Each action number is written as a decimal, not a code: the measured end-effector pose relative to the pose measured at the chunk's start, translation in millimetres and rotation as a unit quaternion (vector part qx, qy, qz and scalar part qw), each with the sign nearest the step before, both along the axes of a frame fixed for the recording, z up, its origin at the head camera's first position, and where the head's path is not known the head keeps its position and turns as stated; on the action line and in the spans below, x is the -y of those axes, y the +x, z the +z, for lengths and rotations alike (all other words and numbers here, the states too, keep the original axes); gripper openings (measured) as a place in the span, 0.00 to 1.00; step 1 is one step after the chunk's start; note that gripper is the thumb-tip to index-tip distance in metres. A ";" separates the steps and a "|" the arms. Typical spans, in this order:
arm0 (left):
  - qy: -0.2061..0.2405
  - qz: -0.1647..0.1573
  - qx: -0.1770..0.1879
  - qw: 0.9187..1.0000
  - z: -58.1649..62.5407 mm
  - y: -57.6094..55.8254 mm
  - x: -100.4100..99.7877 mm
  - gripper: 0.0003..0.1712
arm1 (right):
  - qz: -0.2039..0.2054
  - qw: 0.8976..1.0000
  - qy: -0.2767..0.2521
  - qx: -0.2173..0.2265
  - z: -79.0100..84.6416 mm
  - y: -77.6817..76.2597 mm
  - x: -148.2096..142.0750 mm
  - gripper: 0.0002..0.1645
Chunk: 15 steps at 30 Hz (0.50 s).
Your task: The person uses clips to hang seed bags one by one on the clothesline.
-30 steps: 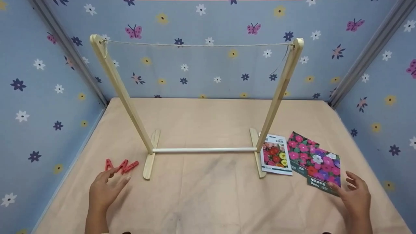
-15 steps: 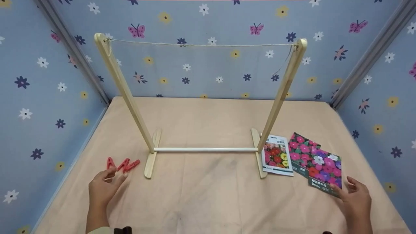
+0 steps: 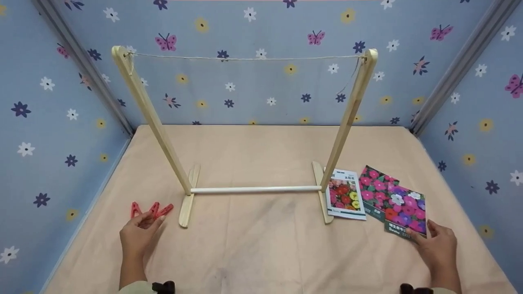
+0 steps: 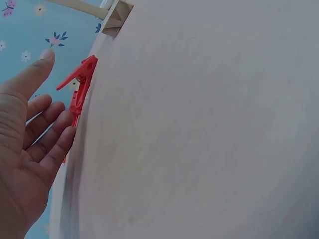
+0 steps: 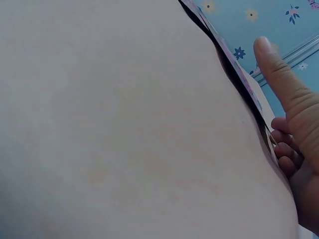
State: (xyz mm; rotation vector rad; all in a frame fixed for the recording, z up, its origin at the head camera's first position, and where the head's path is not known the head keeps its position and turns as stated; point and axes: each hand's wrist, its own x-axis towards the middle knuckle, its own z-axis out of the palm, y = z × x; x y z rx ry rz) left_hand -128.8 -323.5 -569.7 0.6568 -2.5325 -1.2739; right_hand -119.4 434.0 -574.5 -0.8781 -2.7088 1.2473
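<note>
In the head view, my left hand (image 3: 137,239) is at the red clothespins on the left; its fingers overlap the left clothespin (image 3: 135,209) and the middle clothespin (image 3: 155,208). The right clothespin (image 3: 165,210) lies just beyond the thumb. The left wrist view shows the thumb apart from the loosely bent fingers, beside a red clothespin (image 4: 84,82). My right hand (image 3: 437,247) is at the near right corner of a flower seed packet (image 3: 406,210). Its thumb lies over the packet's lower edge, and the fingers are by its right side. From the right wrist, the packet (image 5: 241,77) appears edge-on.
A wooden stand with a left post (image 3: 153,122), a right post (image 3: 347,118) and a white crossbar (image 3: 255,190) rises mid-table. String (image 3: 245,59) spans its tops. A white-topped packet (image 3: 345,194) and a pink-flowered packet (image 3: 374,183) lie right. Patterned walls enclose the table.
My left hand has come right and closer over the clothespins, its fingers drawing inward. My right hand has shifted left, its thumb farther over the packet. The clothespins and packets keep their places.
</note>
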 end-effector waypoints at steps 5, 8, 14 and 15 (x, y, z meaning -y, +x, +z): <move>0.004 0.012 0.007 1.000 -5.0 -1.3 -1.6 0.37 | 0.008 0.999 0.040 0.018 1.4 -5.3 3.6 0.68; 0.010 0.013 0.014 1.000 -6.0 -3.1 -2.4 0.38 | -0.001 0.998 0.052 0.034 1.1 -7.5 4.8 0.70; 0.025 0.025 0.027 0.999 -7.0 -4.3 -4.5 0.38 | -0.006 0.997 0.056 0.044 0.5 -8.4 4.8 0.69; 0.026 0.026 0.026 0.999 -7.1 -4.5 -5.0 0.38 | -0.005 0.998 0.054 0.045 0.6 -8.8 4.9 0.69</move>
